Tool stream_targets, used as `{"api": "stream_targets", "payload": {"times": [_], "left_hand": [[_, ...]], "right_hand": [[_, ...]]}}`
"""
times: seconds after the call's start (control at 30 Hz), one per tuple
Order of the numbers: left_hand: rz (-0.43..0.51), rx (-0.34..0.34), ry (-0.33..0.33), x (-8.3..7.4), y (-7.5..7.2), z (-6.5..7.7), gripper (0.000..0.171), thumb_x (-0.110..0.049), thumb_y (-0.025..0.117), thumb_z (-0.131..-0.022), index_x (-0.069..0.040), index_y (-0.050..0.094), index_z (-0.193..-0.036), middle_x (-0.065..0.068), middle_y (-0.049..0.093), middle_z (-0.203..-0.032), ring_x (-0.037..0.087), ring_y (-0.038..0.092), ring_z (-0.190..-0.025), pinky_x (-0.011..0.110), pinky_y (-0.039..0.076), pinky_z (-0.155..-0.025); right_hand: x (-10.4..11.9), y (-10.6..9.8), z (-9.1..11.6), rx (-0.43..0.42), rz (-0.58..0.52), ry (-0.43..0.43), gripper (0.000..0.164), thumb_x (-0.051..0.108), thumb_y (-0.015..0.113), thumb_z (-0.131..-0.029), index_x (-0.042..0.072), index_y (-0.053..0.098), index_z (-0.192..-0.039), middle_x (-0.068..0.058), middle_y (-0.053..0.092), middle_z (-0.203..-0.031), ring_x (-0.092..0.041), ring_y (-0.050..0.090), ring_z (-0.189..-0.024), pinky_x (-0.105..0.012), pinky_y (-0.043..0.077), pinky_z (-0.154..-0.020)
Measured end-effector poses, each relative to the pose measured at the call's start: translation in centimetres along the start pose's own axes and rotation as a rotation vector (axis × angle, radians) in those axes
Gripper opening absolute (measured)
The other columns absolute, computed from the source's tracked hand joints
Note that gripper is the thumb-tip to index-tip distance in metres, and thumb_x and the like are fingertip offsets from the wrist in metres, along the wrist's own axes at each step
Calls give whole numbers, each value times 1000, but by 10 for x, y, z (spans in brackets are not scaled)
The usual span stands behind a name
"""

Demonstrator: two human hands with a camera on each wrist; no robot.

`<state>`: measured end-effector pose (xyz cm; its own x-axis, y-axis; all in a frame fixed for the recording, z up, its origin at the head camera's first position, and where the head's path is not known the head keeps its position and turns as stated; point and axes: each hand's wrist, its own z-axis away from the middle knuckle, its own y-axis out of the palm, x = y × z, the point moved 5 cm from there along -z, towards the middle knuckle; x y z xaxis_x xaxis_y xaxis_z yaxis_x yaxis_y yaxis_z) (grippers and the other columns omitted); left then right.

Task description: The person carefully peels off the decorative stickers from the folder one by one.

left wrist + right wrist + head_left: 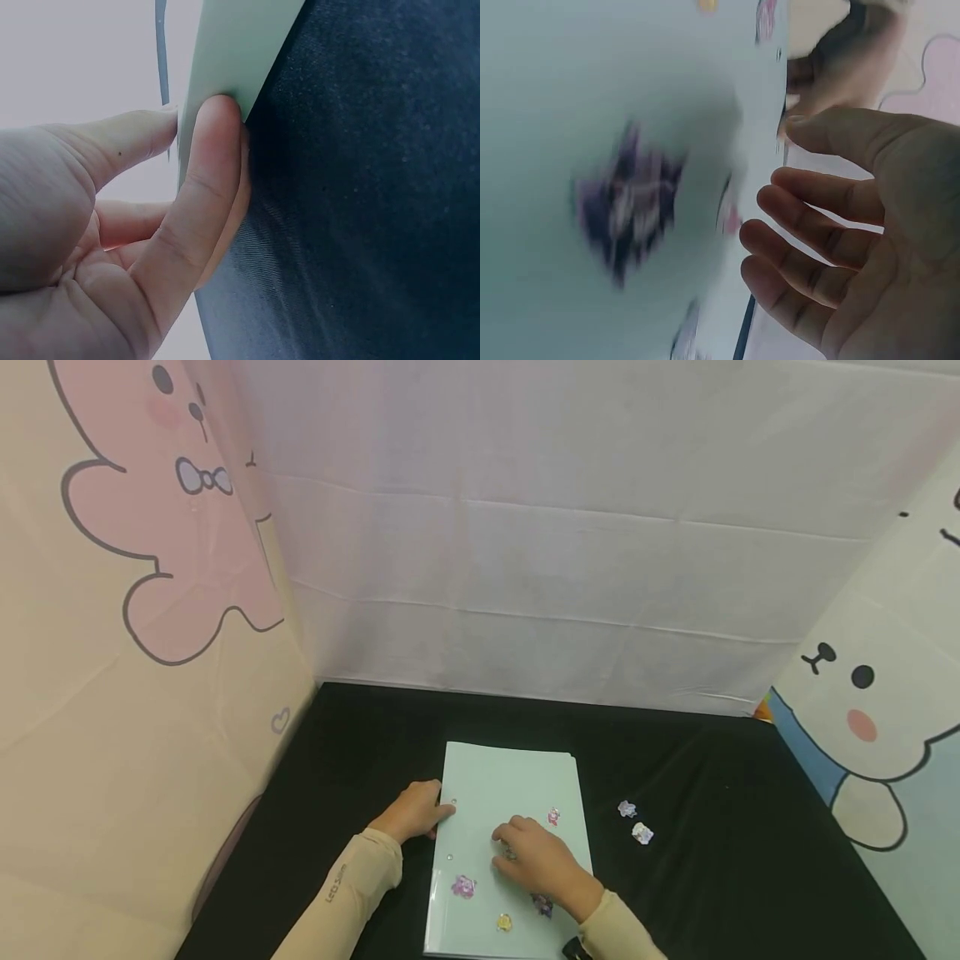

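A pale mint-green folder (510,785) lies on the black tablecloth. My left hand (416,812) grips its left edge, the thumb on the top face and a finger against the side (217,142). Over the middle of the folder is my right hand (542,860), its fingers loosely bent and nothing visible between them in the right wrist view. A small sticker (510,853) shows by its fingertips. Around it on the cover are a pink sticker (553,816), a purple sticker (463,886), a yellow sticker (505,922) and a dark purple sticker (634,202), partly hidden by my right wrist in the head view.
To the right of the folder, two loose stickers, one pale purple (627,809) and one whitish (642,833), lie on the black tablecloth (712,860). A white cloth wall (525,568) rises at the back, with cartoon-printed cloth on both sides.
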<state>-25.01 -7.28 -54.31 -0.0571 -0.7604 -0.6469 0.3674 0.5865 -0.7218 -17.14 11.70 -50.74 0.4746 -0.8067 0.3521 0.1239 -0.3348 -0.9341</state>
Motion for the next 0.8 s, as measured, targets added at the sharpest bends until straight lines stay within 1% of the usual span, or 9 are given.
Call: {"api": "stream_targets", "payload": {"times": [0.13,0.3,0.57,0.8], "left_hand": [[0,0,10,0,0,0,23,-18,70,-96,0,58,-104,6,55,-68,15,58,-53,31,48,-57],[-3,-3,17,0,0,0,22,-18,70,-96,0,58,-102,6,55,-67,15,58,-51,30,46,-55],[-7,-5,18,-1,-1,0,21,-17,69,-96,-1,58,-101,6,55,-67,15,58,-52,30,46,-54],[5,-8,31,-2,-1,2,21,-16,69,-96,0,58,-101,6,55,-68,14,58,-52,30,46,-53]], "right_hand": [[16,10,-2,36,33,-51,27,26,75,-88,11,71,-110,5,61,-93,-7,51,-78,-25,49,-68],[30,17,0,62,36,-103,27,28,76,-88,11,72,-109,5,61,-95,-6,50,-78,-22,48,-70],[37,22,1,63,42,-134,24,30,76,-90,14,71,-107,6,61,-93,-5,49,-77,-22,48,-71],[41,24,3,44,40,-160,18,29,75,-91,15,71,-101,7,59,-89,-4,48,-75,-20,46,-68]]}}
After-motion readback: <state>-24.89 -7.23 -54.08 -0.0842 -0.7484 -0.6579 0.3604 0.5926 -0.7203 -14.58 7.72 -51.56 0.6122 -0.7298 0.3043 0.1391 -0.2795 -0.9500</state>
